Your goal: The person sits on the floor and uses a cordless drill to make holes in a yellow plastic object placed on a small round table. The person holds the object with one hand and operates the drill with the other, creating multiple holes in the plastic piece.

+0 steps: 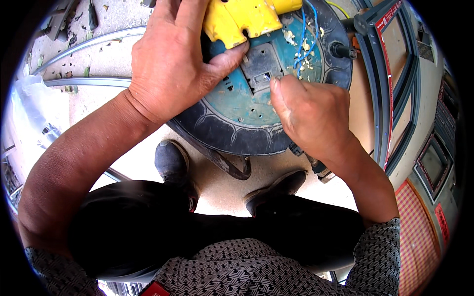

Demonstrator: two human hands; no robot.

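Observation:
A round cable reel [247, 129] stands before me, with a black ribbed rim and a worn teal face. On that face is a grey rectangular plate [261, 58] with a small slot. My left hand [170, 59] grips a yellow plastic cover [237, 22] at the top; its thumb lies under the cover's lower edge, while some fingertips run out of view. Closed in a fist, my right hand [313, 106] is at the slot. A small shiny tip shows beside its thumb, but what the fist holds is hidden. Thin blue wires [301, 49] loop across the face.
Pale crumbs lie around the wires. A black knob [343, 51] sticks out at the reel's right. Beneath the reel shows a curved dark tube [227, 165]. Dark metal frames [390, 89] lean at the right; silver strips [89, 81] lie left. My shoes [172, 160] are below.

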